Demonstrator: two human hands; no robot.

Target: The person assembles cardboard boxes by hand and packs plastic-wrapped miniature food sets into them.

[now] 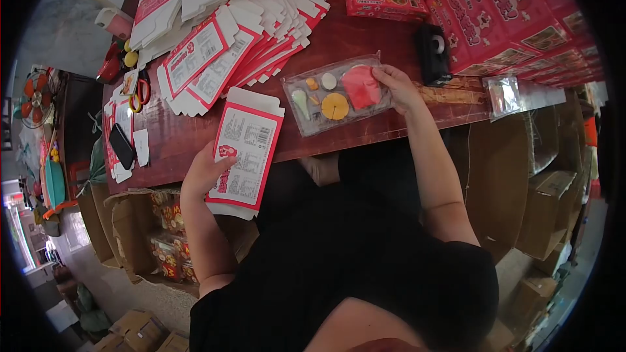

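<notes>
Hands (210,168) holding 1 carton (251,140), 1 likely tray (314,117)

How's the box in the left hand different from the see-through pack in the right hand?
The box is red and white with printing; the pack is clear, showing a round yellow piece and a red piece. The box has flaps at both ends; the pack shows none. Both are held, the box by the left hand, the pack by the right hand.
</notes>
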